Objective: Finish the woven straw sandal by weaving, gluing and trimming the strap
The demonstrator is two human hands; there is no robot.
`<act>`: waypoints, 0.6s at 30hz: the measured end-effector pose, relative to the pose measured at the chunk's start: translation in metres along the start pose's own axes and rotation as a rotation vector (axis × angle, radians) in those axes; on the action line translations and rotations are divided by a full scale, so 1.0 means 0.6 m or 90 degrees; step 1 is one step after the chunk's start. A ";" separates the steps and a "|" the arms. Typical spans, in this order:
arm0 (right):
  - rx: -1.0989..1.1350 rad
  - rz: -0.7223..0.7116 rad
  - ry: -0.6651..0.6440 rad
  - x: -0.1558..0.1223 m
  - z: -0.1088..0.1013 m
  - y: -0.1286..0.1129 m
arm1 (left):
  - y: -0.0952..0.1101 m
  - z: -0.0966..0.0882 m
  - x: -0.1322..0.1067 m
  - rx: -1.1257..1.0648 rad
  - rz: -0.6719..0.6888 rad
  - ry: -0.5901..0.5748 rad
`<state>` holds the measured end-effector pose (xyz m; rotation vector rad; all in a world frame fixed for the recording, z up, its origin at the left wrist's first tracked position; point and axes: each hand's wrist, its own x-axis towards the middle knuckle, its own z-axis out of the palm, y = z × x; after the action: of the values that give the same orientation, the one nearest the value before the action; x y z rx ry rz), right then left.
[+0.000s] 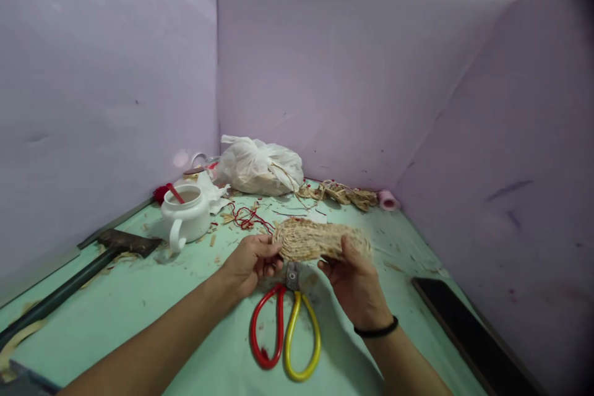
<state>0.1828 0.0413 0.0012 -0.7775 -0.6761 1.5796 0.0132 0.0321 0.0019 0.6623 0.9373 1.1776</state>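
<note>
A flat, oblong sole woven from straw-coloured cord [309, 240] is held up between both my hands. My left hand [253, 263] pinches its rounded left end between thumb and fingers. Its right part is gripped by my right hand [355, 278], thumb on the upper face and fingers underneath; that end is slightly blurred. Just below the sole lies a pair of scissors [292, 276] with one red and one yellow handle loop, its blades hidden beneath the sole and hands. A black band circles my right wrist.
A white mug [188, 213] with a red-handled tool and a hammer [127, 242] lie left. Behind are red thread [248, 218], a tied plastic bag [262, 167], straw cord [348, 195] and a pink roll [388, 200]. A dark flat slab [464, 328] lies right. Purple panels [334, 80] enclose three sides.
</note>
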 end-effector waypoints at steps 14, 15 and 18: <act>0.062 -0.104 0.109 0.038 -0.034 -0.022 | -0.078 0.068 -0.083 1.017 0.165 0.044; 0.054 -0.115 0.104 0.040 -0.036 -0.021 | -0.079 0.066 -0.083 1.027 0.153 0.038; 0.021 -0.147 0.095 0.050 -0.047 -0.021 | -0.066 0.049 -0.081 1.007 0.122 0.070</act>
<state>0.2102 0.0726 -0.0094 -0.7560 -0.6058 1.3066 0.0525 -0.0246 -0.0050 1.9539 1.8782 0.3985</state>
